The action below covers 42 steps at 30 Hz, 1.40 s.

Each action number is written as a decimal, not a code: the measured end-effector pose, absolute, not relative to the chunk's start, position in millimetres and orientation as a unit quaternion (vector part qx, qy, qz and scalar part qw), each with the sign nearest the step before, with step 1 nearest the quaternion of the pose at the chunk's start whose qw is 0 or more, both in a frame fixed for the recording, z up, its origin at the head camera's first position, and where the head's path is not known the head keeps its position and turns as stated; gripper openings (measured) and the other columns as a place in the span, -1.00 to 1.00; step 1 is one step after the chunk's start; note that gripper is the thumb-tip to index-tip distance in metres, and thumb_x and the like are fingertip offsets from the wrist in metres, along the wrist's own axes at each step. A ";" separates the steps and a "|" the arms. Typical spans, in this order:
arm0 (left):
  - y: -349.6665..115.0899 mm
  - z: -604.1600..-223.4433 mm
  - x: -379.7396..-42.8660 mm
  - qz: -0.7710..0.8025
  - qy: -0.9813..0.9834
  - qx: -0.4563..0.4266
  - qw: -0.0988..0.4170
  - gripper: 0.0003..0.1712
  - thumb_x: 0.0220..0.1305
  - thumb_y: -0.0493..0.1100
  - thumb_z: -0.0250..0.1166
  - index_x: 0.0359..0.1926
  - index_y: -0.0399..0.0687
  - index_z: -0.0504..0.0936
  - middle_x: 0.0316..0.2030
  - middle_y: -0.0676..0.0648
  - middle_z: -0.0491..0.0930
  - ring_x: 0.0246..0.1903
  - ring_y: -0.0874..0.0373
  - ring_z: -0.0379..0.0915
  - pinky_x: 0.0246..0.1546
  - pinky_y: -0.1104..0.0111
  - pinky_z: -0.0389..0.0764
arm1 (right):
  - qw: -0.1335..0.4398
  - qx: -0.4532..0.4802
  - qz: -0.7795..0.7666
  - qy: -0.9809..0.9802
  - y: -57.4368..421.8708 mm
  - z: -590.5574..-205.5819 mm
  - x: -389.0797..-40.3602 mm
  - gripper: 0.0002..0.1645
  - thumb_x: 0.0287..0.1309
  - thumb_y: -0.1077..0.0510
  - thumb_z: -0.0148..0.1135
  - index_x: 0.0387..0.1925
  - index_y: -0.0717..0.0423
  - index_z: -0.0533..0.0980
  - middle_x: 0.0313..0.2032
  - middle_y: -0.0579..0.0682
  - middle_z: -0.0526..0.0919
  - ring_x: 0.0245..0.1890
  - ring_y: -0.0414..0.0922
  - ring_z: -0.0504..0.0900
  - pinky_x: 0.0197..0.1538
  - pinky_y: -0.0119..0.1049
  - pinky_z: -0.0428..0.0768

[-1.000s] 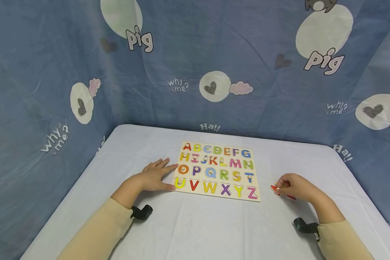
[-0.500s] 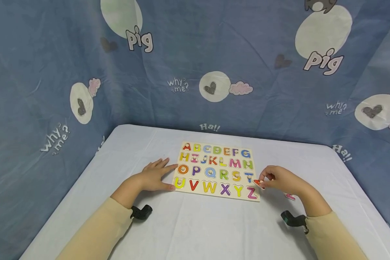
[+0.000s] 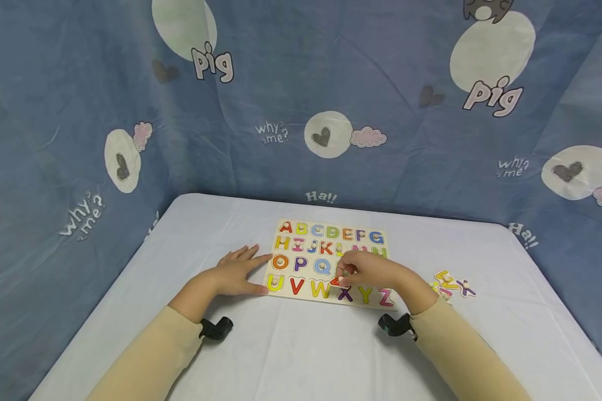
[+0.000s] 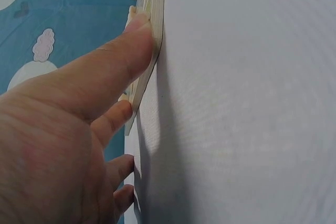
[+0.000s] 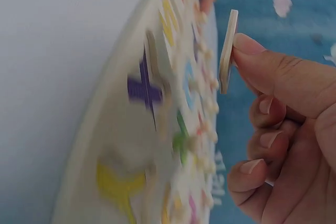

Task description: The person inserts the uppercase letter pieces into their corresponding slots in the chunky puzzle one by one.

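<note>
An alphabet puzzle board (image 3: pixel 308 298) lies on the table with coloured letters in rows. Wooden knobs stand on the upper letters and the yellow U (image 3: pixel 275 283); the V (image 3: pixel 297 285), W and X recesses show no knobs. My left hand (image 3: pixel 234 274) rests at the board's left edge, fingers spread, thumb (image 4: pixel 118 59) and index finger touching it. Between thumb and fingers my right hand (image 3: pixel 368 270) pinches a red letter puzzle piece (image 3: pixel 338 282), seen edge-on (image 5: pixel 228 51) in the right wrist view, held above the board near the X. The hand covers several letters.
Loose letter pieces lie right of the board on the white tablecloth (image 3: pixel 306 351): a yellow one (image 3: pixel 446 279), a purple one (image 3: pixel 465 288) and a pink one (image 3: pixel 445 293) among them. A printed blue curtain (image 3: pixel 261 167) stands behind the table.
My right hand has lifted the red letter piece from the pile and carried it left over the board. The loose pieces at right are now uncovered. My left hand has stayed at the board's edge.
</note>
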<state>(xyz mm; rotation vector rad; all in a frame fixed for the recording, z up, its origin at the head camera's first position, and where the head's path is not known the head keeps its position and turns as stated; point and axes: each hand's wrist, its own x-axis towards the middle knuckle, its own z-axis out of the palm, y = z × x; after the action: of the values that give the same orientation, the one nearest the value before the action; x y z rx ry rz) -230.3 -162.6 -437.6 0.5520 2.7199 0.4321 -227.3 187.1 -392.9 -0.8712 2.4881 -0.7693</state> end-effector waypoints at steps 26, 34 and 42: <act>-163.0 -434.6 -230.6 0.150 0.954 0.199 0.167 0.08 0.10 0.41 0.36 0.54 0.14 0.20 0.56 -0.26 -0.07 0.53 -0.30 -0.28 0.45 -0.22 -0.19 | 0.242 -0.357 -0.254 0.866 110.8 -412.9 -252.1 -0.92 0.28 0.16 0.34 -0.25 -0.07 0.58 -0.46 -0.14 0.35 -0.40 -0.26 0.33 -0.29 -0.38 0.34; -164.1 -434.2 -230.3 0.151 0.953 0.203 0.168 0.07 0.12 0.41 0.35 0.54 0.14 0.20 0.56 -0.27 -0.07 0.52 -0.31 -0.26 0.44 -0.23 -0.17 | 0.253 -0.359 -0.234 0.867 94.7 -412.1 -254.0 -0.90 0.30 0.22 0.32 -0.22 -0.07 0.61 -0.43 -0.14 0.40 -0.38 -0.26 0.35 -0.24 -0.38 0.36; -164.5 -432.6 -229.4 0.149 0.953 0.206 0.165 0.06 0.13 0.39 0.35 0.54 0.14 0.20 0.56 -0.27 -0.06 0.52 -0.31 -0.26 0.44 -0.24 -0.16 | 0.262 -0.359 -0.221 0.868 87.2 -410.6 -254.7 -0.89 0.30 0.21 0.32 -0.22 -0.09 0.63 -0.39 -0.16 0.46 -0.34 -0.26 0.39 -0.22 -0.38 0.38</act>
<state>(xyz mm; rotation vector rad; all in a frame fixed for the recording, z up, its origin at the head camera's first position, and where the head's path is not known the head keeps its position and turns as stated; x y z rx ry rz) -229.4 -164.5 -432.6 0.5877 2.7153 0.4258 -254.7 87.2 -410.6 -0.9713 2.3492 -0.5990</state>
